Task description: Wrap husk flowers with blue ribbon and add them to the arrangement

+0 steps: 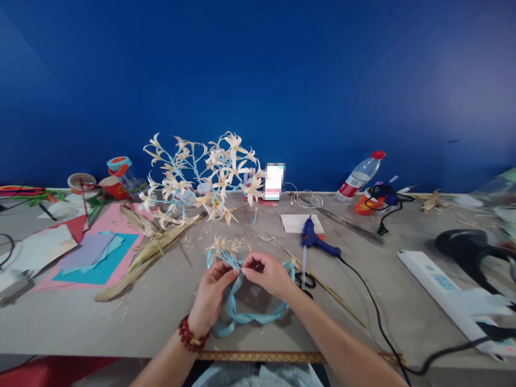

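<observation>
My left hand (212, 294), with a red bead bracelet at the wrist, pinches the stems of a small bunch of pale husk flowers (224, 248). My right hand (266, 273) meets it fingertip to fingertip and pinches a light blue ribbon (242, 317) against the same stems. The ribbon loops loosely on the table below and around both hands. Behind them stands a larger branch of cream husk flowers on light blue stems (201, 177).
A blue glue gun (316, 242) with a black cord lies right of my hands, scissors (304, 280) beside my right wrist. Coloured paper sheets (94, 255) and dried corn husks (153, 252) lie left. A water bottle (360, 174), power strip (441, 287) and phone (274, 181) sit farther off.
</observation>
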